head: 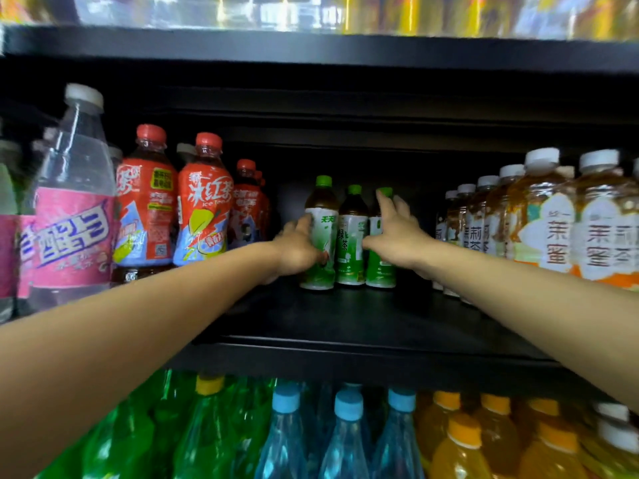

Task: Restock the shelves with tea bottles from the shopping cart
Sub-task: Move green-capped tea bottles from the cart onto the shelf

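Three green tea bottles with green caps and green-white labels stand upright in a row deep on the black middle shelf (345,316). My left hand (299,248) is wrapped around the left green tea bottle (321,209). The middle green tea bottle (352,243) stands untouched between my hands. My right hand (397,236) rests on the right green tea bottle (380,271), its fingers reaching up to the cap. No shopping cart is in sight.
Red ice tea bottles (204,202) and a pink-labelled bottle (72,216) fill the shelf's left side. Jasmine tea bottles (553,223) line its right. Below are green (207,430), blue (345,440) and orange (463,447) bottles. A black upper shelf edge (311,46) hangs above.
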Tool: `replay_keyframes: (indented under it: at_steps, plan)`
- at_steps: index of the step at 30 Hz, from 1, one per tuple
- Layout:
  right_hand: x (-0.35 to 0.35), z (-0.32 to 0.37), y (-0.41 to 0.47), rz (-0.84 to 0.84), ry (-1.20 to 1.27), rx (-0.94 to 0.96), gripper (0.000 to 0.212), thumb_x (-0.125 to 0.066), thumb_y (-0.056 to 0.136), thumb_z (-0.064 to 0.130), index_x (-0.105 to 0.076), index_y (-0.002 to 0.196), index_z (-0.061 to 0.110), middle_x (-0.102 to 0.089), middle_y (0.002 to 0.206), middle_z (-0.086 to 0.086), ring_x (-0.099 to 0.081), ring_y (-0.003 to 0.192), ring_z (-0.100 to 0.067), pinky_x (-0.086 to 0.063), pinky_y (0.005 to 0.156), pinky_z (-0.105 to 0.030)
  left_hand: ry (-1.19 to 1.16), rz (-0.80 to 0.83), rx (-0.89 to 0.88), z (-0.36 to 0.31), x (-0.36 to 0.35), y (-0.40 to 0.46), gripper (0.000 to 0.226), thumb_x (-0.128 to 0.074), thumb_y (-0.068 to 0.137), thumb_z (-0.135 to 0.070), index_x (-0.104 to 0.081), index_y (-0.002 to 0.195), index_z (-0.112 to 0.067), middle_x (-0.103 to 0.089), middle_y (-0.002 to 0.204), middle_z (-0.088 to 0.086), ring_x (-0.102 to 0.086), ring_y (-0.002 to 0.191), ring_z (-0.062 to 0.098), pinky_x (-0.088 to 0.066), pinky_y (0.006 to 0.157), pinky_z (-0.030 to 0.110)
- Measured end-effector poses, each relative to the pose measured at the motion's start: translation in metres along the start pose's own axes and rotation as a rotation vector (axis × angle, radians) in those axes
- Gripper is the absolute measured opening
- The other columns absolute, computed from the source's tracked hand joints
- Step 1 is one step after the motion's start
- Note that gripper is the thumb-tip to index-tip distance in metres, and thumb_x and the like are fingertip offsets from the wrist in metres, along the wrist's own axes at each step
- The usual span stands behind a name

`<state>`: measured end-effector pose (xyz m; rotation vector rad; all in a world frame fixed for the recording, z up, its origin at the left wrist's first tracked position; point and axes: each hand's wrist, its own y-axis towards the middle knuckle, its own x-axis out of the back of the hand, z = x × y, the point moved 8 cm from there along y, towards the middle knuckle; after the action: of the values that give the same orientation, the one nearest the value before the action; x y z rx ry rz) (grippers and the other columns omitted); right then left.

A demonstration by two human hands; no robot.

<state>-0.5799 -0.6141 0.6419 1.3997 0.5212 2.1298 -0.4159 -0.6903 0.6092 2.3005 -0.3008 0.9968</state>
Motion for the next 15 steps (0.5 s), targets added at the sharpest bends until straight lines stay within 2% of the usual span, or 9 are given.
replay_keyframes:
  at_steps: [4, 7, 11, 13, 15]
  plan:
    - [0.026, 0.027, -0.046, -0.11, -0.33, 0.247, 0.097, -0.062, 0.096, 0.039, 0.01, 0.161, 0.034, 0.017, 0.169, -0.005, 0.009, 0.157, -0.029, 0.001, 0.127, -0.047, 0.392, -0.061, -0.15, -0.031, 0.01, -0.045, 0.094, -0.056, 0.1, -0.045, 0.014, 0.16, -0.032, 0.009, 0.171, -0.002, 0.006, 0.157, 0.029, -0.009, 0.126, 0.05]
    - [0.035, 0.034, -0.085, -0.175, -0.454, 0.308, 0.091, -0.055, 0.098, 0.048, 0.01, 0.16, 0.036, 0.02, 0.168, -0.002, 0.012, 0.156, -0.028, 0.003, 0.127, -0.05, 0.552, -0.14, -0.244, -0.048, 0.016, -0.091, 0.092, -0.049, 0.101, -0.05, 0.022, 0.157, -0.036, 0.014, 0.17, -0.009, 0.012, 0.157, 0.022, -0.005, 0.124, 0.05]
    - [0.037, 0.044, -0.142, -0.174, -0.438, 0.316, 0.08, -0.035, 0.098, 0.064, 0.016, 0.157, 0.044, 0.024, 0.167, 0.006, 0.017, 0.155, -0.022, 0.007, 0.125, -0.053, 0.656, -0.194, -0.233, -0.052, 0.023, -0.145, 0.083, -0.023, 0.095, -0.069, 0.034, 0.149, -0.044, 0.022, 0.167, -0.017, 0.021, 0.155, 0.017, 0.0, 0.126, 0.056]
    - [0.028, 0.047, -0.17, -0.153, -0.415, 0.338, 0.075, -0.023, 0.098, 0.069, 0.019, 0.156, 0.045, 0.026, 0.166, 0.008, 0.02, 0.155, -0.02, 0.009, 0.125, -0.053, 0.673, -0.233, -0.23, -0.049, 0.025, -0.172, 0.078, -0.005, 0.087, -0.076, 0.04, 0.144, -0.048, 0.027, 0.165, -0.019, 0.025, 0.154, 0.015, 0.004, 0.126, 0.053]
    - [0.016, 0.049, -0.194, -0.134, -0.409, 0.374, 0.075, -0.015, 0.094, 0.07, 0.017, 0.156, 0.045, 0.026, 0.166, 0.008, 0.021, 0.155, -0.019, 0.009, 0.125, -0.053, 0.717, -0.27, -0.232, -0.039, 0.024, -0.198, 0.079, -0.002, 0.084, -0.076, 0.038, 0.145, -0.047, 0.025, 0.166, -0.018, 0.023, 0.154, 0.015, 0.005, 0.126, 0.05]
